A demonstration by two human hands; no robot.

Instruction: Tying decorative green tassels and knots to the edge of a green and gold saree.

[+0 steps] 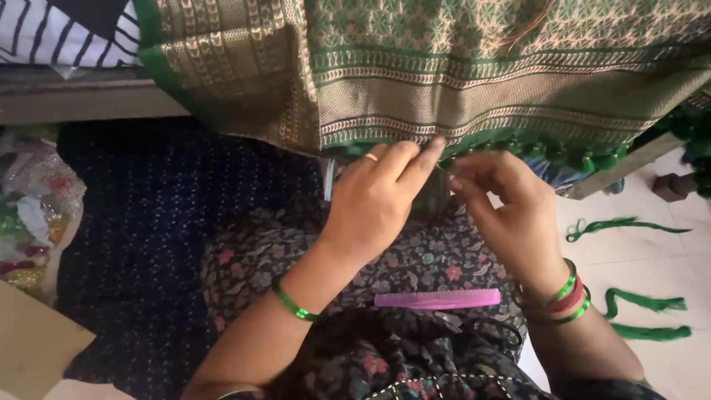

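I see my left hand [378, 194] and right hand [507, 204] pinching the sari [474, 96] fringe; comb [437, 298] on lap, bag [33, 215] at left edge.

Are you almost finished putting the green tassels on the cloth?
Tassels already hang on the cloth edge to the right. The left hand and right hand pinch the edge mid-way. Leftward, the edge looks bare, and green thread waits on the floor.
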